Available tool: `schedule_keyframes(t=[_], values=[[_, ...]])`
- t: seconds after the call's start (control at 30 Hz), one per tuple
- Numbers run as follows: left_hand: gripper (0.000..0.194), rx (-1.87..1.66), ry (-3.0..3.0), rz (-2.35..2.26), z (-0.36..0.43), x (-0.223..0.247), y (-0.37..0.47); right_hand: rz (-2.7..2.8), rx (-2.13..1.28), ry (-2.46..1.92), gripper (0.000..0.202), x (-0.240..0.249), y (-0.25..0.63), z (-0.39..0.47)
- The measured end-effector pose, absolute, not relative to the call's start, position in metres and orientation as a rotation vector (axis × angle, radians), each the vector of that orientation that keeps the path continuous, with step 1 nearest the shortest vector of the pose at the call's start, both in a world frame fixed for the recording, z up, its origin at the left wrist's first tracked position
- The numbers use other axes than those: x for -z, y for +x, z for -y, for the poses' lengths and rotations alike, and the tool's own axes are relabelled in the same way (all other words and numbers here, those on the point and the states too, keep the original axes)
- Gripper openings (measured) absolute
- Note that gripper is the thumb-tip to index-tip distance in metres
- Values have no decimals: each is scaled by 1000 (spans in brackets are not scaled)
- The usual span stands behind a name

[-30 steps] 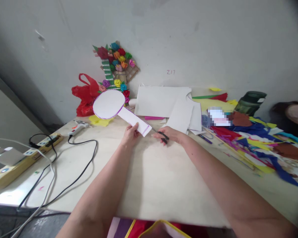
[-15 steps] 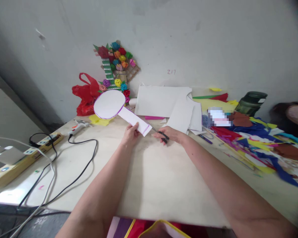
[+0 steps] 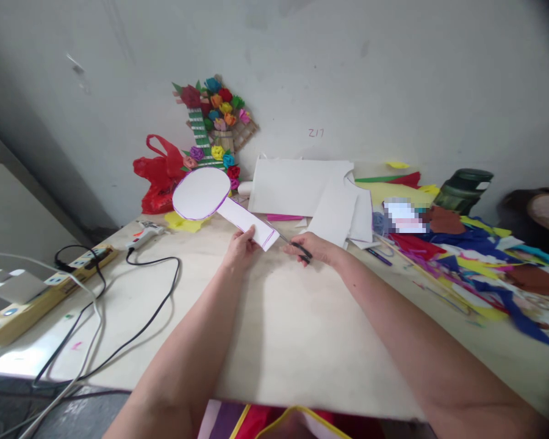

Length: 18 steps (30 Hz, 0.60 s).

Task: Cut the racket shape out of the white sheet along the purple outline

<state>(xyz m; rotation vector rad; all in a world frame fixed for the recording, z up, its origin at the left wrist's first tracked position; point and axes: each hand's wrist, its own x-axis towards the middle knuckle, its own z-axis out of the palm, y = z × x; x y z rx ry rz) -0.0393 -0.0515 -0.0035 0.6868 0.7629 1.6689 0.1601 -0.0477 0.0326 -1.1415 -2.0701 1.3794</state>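
Observation:
My left hand (image 3: 243, 245) pinches a white paper cutout (image 3: 202, 194) by the lower part of its strip-like handle. The cutout has a round head edged in purple, and purple lines cross the end of its handle. In my right hand (image 3: 312, 247) is a pair of scissors (image 3: 304, 250) with dark handles. Their blades reach to the handle's right edge, near the purple lines; how far they are spread is too small to tell. Both hands are above the table (image 3: 302, 341).
White sheets (image 3: 297, 186) lean at the wall. Right are a green bottle (image 3: 463, 190), a pixelated phone (image 3: 405, 216), a pen (image 3: 379, 256) and colored scraps (image 3: 480, 262). Left are a power strip (image 3: 50, 286), cables, a glue gun (image 3: 146, 235), a red bag (image 3: 158, 177) and paper flowers (image 3: 217, 122).
Almost nothing differs. My right hand and the scissors have shifted very slightly, while my left hand keeps its hold on the cutout.

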Motion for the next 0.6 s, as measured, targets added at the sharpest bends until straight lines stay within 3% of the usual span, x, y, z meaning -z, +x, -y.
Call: schedule_keyframes(t=[0.6], values=[[5, -1652, 656, -790, 51, 3, -44, 2035, -1302, -1091, 30, -30, 159, 48]])
